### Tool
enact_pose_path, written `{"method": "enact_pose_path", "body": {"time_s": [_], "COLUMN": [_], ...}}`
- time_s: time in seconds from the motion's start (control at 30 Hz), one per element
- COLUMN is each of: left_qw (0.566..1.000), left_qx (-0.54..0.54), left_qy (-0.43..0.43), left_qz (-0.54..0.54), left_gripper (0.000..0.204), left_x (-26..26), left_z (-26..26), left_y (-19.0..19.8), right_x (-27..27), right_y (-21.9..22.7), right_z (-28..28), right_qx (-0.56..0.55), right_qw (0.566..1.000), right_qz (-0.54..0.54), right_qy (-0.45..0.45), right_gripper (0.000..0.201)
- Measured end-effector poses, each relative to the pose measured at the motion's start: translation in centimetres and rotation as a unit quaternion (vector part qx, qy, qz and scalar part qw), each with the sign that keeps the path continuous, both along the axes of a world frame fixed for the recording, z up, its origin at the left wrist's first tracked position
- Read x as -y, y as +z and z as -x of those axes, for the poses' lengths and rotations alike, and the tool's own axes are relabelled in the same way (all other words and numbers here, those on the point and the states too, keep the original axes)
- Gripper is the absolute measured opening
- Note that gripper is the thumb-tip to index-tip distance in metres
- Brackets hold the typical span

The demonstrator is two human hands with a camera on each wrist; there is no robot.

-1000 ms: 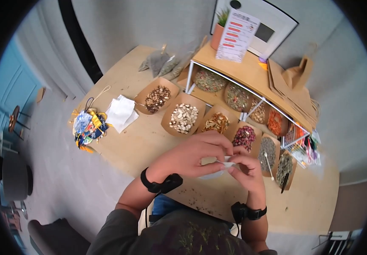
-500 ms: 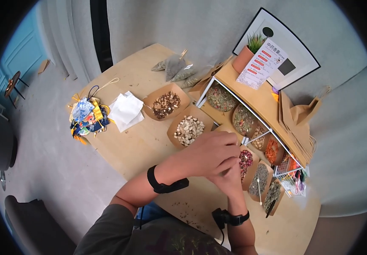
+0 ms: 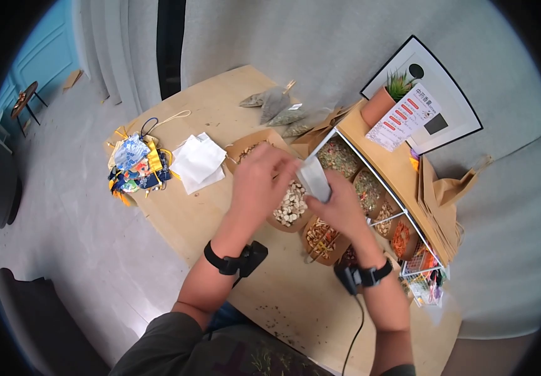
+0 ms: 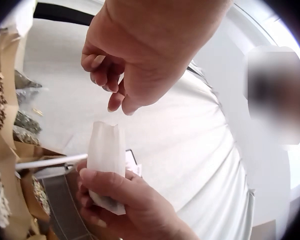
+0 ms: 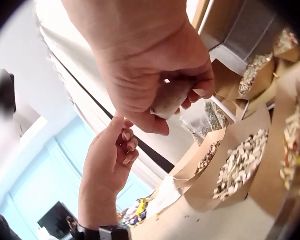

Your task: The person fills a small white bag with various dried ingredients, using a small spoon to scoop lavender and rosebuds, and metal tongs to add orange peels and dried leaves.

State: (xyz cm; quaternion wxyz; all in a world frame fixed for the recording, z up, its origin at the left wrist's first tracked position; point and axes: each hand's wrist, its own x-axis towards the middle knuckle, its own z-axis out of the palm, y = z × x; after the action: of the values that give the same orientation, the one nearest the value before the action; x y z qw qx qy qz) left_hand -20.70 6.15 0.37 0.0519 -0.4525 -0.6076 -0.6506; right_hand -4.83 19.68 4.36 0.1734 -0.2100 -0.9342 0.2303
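My right hand (image 3: 342, 207) grips a small white pouch (image 3: 315, 179) around its lower part. In the left wrist view the pouch (image 4: 107, 150) stands upright, its top pointing at the other hand, with something dark showing through its bottom. My left hand (image 3: 259, 182) is raised beside the pouch top, apart from it. Its fingers (image 4: 112, 82) are loosely curled, and nothing shows between them. From the right wrist, the pouch (image 5: 172, 97) is partly hidden by the right hand's fingers. Under the hands is a paper tray of pale slices (image 3: 292, 205).
A stack of white cloth pouches (image 3: 198, 160) lies left, beside colourful sachets (image 3: 136, 163). A tray of reddish-brown pieces (image 3: 322, 238) stands near the right hand. Behind it, a wooden shelf (image 3: 352, 128) carries a potted plant (image 3: 380, 103) and a printed card (image 3: 404, 117). Filled bags (image 3: 277, 106) lie at the back.
The hands were together at the white pouch and have come apart. Both have moved away from the body, over the trays; the left hand is off the pouch, while the right keeps it.
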Motion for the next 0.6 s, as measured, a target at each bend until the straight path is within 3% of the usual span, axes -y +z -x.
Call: {"method": "enact_pose_path", "body": {"time_s": [0.07,0.13,0.17,0.23,0.27,0.37,0.4,0.47,0.6], "left_qw": [0.993,0.990,0.986,0.982,0.978,0.972,0.972,0.968,0.967], "left_qx": [0.055,0.063,0.068,0.071,0.071,0.084,0.085,0.097,0.095], "left_qy": [0.101,0.125,0.146,0.173,0.194,0.217,0.218,0.225,0.232], "left_qz": [0.016,0.026,0.040,0.039,0.037,0.032,0.033,0.046,0.037], "left_gripper": [0.021,0.021,0.020,0.020,0.020,0.020,0.020,0.020,0.019], "left_x": [-0.2,-0.5,-0.6,-0.9,-0.9,-0.9,-0.8,-0.8,-0.9], "left_z": [1.6,3.2,3.8,4.7,5.1,5.8,5.9,6.2,6.4], "left_y": [-1.1,-2.7,-3.4,-4.4,-4.7,-5.2,-5.3,-5.4,-5.7], "right_x": [-1.8,-3.3,-3.8,-4.4,-4.5,-3.9,-3.5,-3.1,-2.8], "right_y": [1.1,1.2,1.3,1.2,1.0,0.1,-0.1,-0.4,0.1], "right_z": [2.8,5.8,7.4,10.6,12.3,16.3,17.1,18.3,19.6], "right_qx": [0.030,0.114,0.115,0.223,0.221,0.348,0.348,0.377,0.350], "right_qw": [0.999,0.979,0.979,0.924,0.924,0.824,0.824,0.785,0.773], "right_qz": [-0.024,-0.159,-0.160,-0.299,-0.299,-0.425,-0.424,-0.465,-0.509], "right_qy": [0.029,0.050,0.055,0.083,0.087,0.140,0.141,0.162,0.144], "right_gripper": [0.044,0.041,0.041,0.041,0.041,0.032,0.032,0.031,0.030]}}
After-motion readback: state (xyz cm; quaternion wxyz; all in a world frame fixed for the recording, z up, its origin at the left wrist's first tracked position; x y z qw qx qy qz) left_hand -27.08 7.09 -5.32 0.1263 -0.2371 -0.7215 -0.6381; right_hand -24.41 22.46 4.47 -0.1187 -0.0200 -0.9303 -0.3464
